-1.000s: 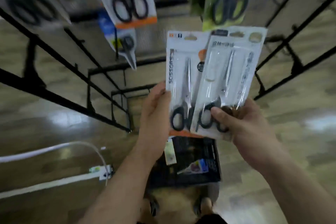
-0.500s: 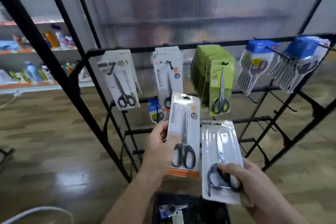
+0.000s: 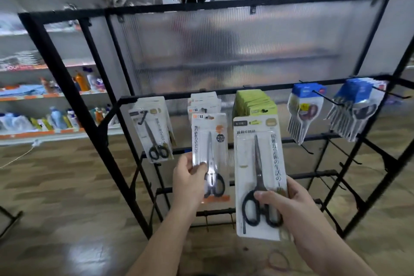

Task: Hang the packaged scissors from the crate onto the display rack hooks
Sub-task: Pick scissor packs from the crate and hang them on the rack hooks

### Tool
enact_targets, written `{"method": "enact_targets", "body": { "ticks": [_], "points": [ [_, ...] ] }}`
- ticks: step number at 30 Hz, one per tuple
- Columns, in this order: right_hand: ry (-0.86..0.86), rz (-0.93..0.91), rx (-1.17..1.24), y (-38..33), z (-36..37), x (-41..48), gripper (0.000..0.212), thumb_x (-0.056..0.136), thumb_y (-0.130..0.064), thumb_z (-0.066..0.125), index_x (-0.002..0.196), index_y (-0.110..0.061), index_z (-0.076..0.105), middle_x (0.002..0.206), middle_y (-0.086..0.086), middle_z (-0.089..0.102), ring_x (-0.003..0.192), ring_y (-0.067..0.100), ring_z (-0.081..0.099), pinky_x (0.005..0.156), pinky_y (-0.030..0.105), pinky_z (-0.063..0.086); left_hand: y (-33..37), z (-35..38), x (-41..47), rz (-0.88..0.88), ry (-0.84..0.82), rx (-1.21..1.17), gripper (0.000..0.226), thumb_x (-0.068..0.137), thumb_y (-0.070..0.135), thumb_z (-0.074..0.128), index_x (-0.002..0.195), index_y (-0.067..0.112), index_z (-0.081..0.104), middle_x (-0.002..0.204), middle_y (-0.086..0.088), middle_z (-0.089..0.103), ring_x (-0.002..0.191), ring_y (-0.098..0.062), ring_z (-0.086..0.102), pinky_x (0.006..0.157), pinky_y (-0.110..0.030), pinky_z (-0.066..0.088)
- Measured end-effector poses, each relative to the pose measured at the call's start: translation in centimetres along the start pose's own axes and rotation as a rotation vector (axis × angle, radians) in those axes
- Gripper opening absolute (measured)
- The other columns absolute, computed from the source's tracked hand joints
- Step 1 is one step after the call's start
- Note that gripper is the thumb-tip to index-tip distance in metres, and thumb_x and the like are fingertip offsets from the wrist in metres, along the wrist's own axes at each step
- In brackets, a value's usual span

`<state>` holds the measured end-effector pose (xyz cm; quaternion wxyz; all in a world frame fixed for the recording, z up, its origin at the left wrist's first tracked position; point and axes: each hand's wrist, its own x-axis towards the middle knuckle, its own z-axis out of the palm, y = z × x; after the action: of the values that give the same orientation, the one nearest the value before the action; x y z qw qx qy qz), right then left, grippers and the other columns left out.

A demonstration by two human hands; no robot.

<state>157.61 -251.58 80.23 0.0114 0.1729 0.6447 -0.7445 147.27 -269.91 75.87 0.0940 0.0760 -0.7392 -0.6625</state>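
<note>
The left hand (image 3: 188, 182) pinches the left pack (image 3: 209, 152) by its lower left edge, thumb on the front just above the scissor handles. This pack is a narrow white card under clear plastic, with an orange strip along the bottom, an orange patch near the top right and a dark round sticker below it. "SCISSORS" runs up its left side. The scissors inside point up, with steel blades and black handles.

The right hand (image 3: 289, 204) grips the right pack (image 3: 259, 163) low down, thumb across the black handles and fingers behind. This card is wider and white, with a green mark and a tan hang slot at the top and lines of East Asian writing that I cannot read.

Both packs are held upright in front of the black rack (image 3: 67, 87), the left one just below a hook of white packs (image 3: 205, 102), the right one overlapping the green packs (image 3: 253, 102). Blue-topped packs (image 3: 305, 107) hang further right.
</note>
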Motion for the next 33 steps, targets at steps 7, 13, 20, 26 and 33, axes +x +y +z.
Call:
{"method": "enact_targets", "body": {
  "ticks": [7,13,20,26,33],
  "points": [
    [0.000,-0.004,-0.034,0.4,-0.2,0.5,0.027,0.086,0.006,0.071,0.107,-0.010,0.072,0.092,0.014,0.078,0.085,0.034,0.073,0.079,0.043,0.056,-1.5,1.4,3.5,-0.072,-0.002,-0.021,0.020,0.100,0.015,0.064,0.119,0.017,0.063,0.106,0.000,0.074,0.093,-0.016,0.072,0.074,-0.032,0.059],
    [-0.008,-0.011,-0.048,0.2,0.3,1.0,0.022,0.091,-0.006,0.069,0.092,-0.026,0.078,0.099,0.017,0.075,0.096,0.039,0.071,0.096,0.058,0.052,-1.2,2.3,6.4,-0.085,0.005,0.117,0.012,0.097,0.017,0.064,0.106,0.024,0.063,0.099,0.002,0.071,0.085,-0.016,0.068,0.069,-0.031,0.053],
    [0.010,-0.039,-0.019,0.4,0.6,1.5,0.018,0.097,-0.016,0.066,0.112,-0.024,0.071,0.097,0.005,0.079,0.093,0.027,0.076,0.079,0.045,0.063,-0.1,3.7,10.2,-0.183,-0.115,0.314,0.031,0.085,0.027,0.057,0.111,0.013,0.065,0.093,-0.011,0.074,0.066,-0.022,0.068,0.049,-0.023,0.052],
    [0.000,-0.011,0.035,0.7,0.7,2.0,0.019,0.102,-0.030,0.059,0.115,-0.024,0.072,0.097,0.009,0.079,0.088,0.026,0.077,0.077,0.050,0.063,0.3,1.9,7.9,-0.116,-0.152,0.449,0.044,0.093,0.041,0.055,0.127,0.013,0.051,0.116,-0.005,0.065,0.103,-0.029,0.064,0.091,-0.039,0.053],
    [-0.115,-0.082,-0.037,0.9,2.5,3.2,0.020,0.103,-0.020,0.057,0.120,-0.020,0.068,0.099,0.006,0.079,0.089,0.024,0.077,0.073,0.040,0.060,1.3,-4.2,2.9,0.144,-0.094,0.906,0.052,0.101,0.046,0.053,0.147,0.026,0.039,0.149,0.003,0.046,0.130,-0.022,0.053,0.097,-0.039,0.048]
  ]
}}
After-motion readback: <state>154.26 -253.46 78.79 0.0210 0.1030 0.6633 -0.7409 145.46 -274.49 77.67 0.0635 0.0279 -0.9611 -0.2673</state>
